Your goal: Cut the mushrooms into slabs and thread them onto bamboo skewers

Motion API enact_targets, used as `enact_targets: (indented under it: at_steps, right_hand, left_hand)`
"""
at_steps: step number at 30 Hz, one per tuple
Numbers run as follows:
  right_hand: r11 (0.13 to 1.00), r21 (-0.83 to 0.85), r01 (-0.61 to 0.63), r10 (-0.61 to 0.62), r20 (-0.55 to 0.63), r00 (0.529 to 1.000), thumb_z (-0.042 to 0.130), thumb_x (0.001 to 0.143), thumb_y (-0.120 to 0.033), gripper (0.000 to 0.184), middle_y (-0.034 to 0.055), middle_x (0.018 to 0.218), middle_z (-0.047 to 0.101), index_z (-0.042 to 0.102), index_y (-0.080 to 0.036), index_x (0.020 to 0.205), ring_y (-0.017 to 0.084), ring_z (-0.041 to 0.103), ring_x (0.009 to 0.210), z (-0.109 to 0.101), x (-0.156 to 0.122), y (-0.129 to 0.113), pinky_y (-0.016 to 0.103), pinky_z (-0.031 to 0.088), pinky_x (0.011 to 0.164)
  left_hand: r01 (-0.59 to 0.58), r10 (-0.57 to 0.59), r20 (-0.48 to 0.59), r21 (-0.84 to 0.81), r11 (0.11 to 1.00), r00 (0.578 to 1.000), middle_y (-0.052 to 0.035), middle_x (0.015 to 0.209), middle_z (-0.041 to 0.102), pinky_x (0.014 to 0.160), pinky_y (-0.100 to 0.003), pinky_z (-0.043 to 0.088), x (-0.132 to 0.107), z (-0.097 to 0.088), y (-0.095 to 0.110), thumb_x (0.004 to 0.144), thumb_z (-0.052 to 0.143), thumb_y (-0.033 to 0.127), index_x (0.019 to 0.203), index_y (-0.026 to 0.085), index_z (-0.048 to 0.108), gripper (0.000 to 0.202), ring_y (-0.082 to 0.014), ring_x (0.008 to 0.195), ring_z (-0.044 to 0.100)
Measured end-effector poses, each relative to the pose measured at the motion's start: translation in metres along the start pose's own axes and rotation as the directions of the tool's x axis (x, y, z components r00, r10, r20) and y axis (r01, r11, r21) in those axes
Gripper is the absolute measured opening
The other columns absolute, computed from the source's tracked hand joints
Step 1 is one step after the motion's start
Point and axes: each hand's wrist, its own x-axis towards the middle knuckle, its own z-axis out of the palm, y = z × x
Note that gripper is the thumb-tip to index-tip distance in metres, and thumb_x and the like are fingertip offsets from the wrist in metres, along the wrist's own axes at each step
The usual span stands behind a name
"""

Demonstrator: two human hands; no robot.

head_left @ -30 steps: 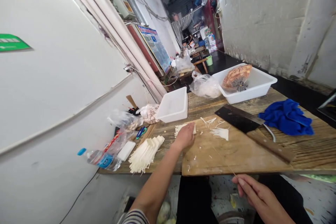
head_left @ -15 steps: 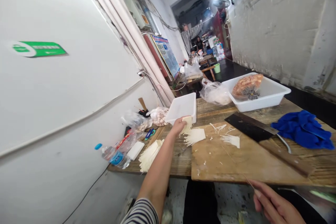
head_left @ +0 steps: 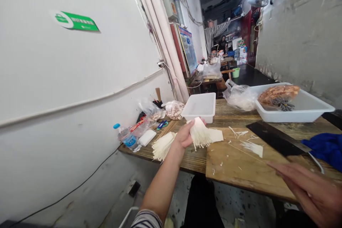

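Note:
My left hand (head_left: 185, 136) is closed around a flat bunch of enoki mushrooms (head_left: 200, 133), its thin caps hanging toward me. Behind it, another enoki piece (head_left: 217, 135) lies at the left edge of the wooden cutting board (head_left: 235, 171). Between the fingers of my right hand (head_left: 307, 185) is a thin skewer (head_left: 245, 152), its tip pointing left over the board. A small enoki scrap (head_left: 252, 148) and loose strands lie on the board near the skewer. To the left of my forearm rests a pile of enoki (head_left: 163, 146).
A cleaver (head_left: 272, 137) lies across the board's right side, beside a blue cloth (head_left: 323, 149). White trays (head_left: 200, 115) (head_left: 296, 117) stand at the back. A water bottle (head_left: 128, 139), scissors (head_left: 162, 125) and plastic bags (head_left: 240, 96) are on the table. A person (head_left: 222, 44) is far behind.
My left hand has brought the enoki bunch closer to me and turned it. My right hand has come up over the board with the skewer. The view has swung left.

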Motion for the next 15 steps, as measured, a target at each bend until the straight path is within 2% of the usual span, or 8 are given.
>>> enact_targets:
  at_steps: [2,5,7,9,12,15]
  right_hand:
    - [0.964,-0.204,0.174,-0.177,0.000,0.984,0.039,0.095,-0.040,0.038,-0.0036,0.120,0.065,0.057,-0.041,0.128,0.020,0.062,0.108,-0.015,0.011,-0.007,0.034,0.046,0.099]
    - [0.875,-0.395,0.281,-0.281,0.059,0.958,0.033,0.097,-0.036,0.042,-0.0001,0.114,0.067,0.051,-0.039,0.134,0.019,0.065,0.100,-0.035,0.020,-0.019,0.028,0.052,0.076]
    - [0.814,-0.470,0.342,-0.310,0.147,0.939,0.031,0.097,-0.032,0.046,0.0014,0.117,0.065,0.042,-0.039,0.141,0.018,0.066,0.097,-0.046,0.021,-0.026,0.025,0.052,0.064]
    - [0.776,-0.497,0.389,-0.323,0.218,0.921,0.032,0.097,-0.032,0.051,0.0019,0.119,0.063,0.030,-0.040,0.147,0.020,0.066,0.098,-0.055,0.019,-0.029,0.027,0.054,0.063]
    - [0.787,-0.462,0.409,-0.299,0.294,0.908,0.033,0.096,-0.035,0.054,0.0016,0.116,0.063,0.024,-0.040,0.149,0.020,0.064,0.101,-0.064,0.013,-0.030,0.031,0.057,0.071]
    - [0.808,-0.444,0.387,-0.255,0.328,0.909,0.033,0.096,-0.036,0.053,0.0013,0.113,0.063,0.026,-0.040,0.148,0.019,0.065,0.097,-0.069,0.007,-0.030,0.031,0.057,0.071]
  left_hand:
    - [0.032,-0.025,0.068,-0.107,0.994,0.997,-0.0143,0.110,0.070,0.099,-0.045,0.048,-0.025,0.019,-0.014,0.080,0.066,0.044,0.119,0.011,0.057,0.052,-0.0291,0.109,0.065]
    - [0.115,-0.054,0.207,-0.298,0.948,0.977,-0.0126,0.095,0.074,0.096,-0.045,0.049,-0.058,0.045,-0.026,0.065,0.082,0.041,0.105,0.010,0.065,0.053,-0.0302,0.100,0.068]
    - [0.151,-0.067,0.238,-0.358,0.922,0.969,-0.0118,0.088,0.075,0.092,-0.043,0.051,-0.074,0.057,-0.027,0.064,0.085,0.036,0.097,0.009,0.068,0.045,-0.0286,0.092,0.071]
    - [0.170,-0.075,0.247,-0.387,0.906,0.966,-0.0114,0.086,0.075,0.087,-0.039,0.053,-0.084,0.064,-0.025,0.065,0.085,0.032,0.092,0.009,0.069,0.039,-0.0267,0.087,0.072]
    - [0.197,-0.083,0.279,-0.412,0.889,0.957,-0.0110,0.084,0.075,0.081,-0.033,0.054,-0.089,0.068,-0.021,0.065,0.085,0.030,0.090,0.009,0.071,0.035,-0.0236,0.082,0.072]
    - [0.218,-0.094,0.295,-0.424,0.879,0.951,-0.0098,0.084,0.076,0.078,-0.029,0.055,-0.090,0.070,-0.019,0.065,0.085,0.028,0.088,0.010,0.072,0.032,-0.0205,0.078,0.073]
